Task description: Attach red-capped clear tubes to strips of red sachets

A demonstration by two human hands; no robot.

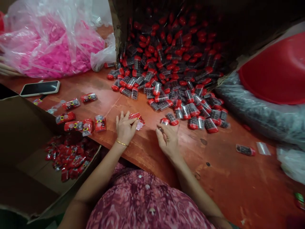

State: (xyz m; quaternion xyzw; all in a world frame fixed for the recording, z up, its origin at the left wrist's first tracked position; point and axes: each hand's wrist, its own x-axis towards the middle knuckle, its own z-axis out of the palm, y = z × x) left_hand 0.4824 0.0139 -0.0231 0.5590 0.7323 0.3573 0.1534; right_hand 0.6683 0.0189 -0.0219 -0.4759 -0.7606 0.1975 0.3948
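My left hand (125, 128), with a gold bangle at the wrist, lies with fingers stretched out at a small stack of red printed wrappers (141, 119) on the table. My right hand (168, 139) is to its right, with fingers curled around a small clear tube with a red cap (164, 121); most of that tube is hidden by the fingers. Just beyond it lies another red-capped tube (172, 119) with dark beads inside. To the left of my left hand are several wrapped red packs (100, 123), lying apart from it.
A tipped carton (116, 35) spills many red-capped tubes (164, 95) onto the table (228, 178). Below left, an open carton (26, 178) holds wrapped packs. A phone (40, 88), a bag of pink pieces (57, 47) and a red basin (274, 70) stand around.
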